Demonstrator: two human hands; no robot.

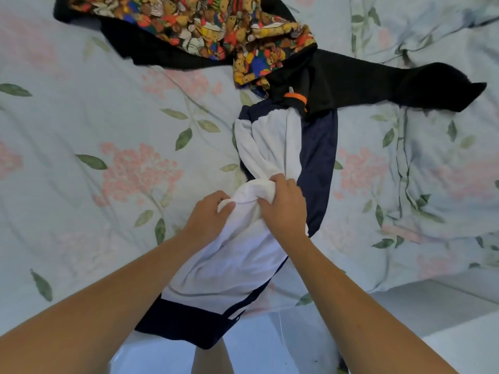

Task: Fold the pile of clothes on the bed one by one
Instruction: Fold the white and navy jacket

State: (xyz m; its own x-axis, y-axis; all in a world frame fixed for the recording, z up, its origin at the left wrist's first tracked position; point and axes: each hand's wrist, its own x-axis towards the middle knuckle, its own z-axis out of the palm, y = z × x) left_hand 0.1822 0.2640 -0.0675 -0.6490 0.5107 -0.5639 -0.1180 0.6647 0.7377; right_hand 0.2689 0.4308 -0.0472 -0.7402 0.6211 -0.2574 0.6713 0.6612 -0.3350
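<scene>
Both hands – left hand and right hand – have the white-and-navy garment bunched up over the bed edge – soft, floppy, probably shorts, so grab hems instead.

The bed has a pale blue cover with pink flowers and green leaves. A black top lies spread on it. A bright cloth with many colours lies over that. A white and dark blue garment stretches toward the near edge.
</scene>
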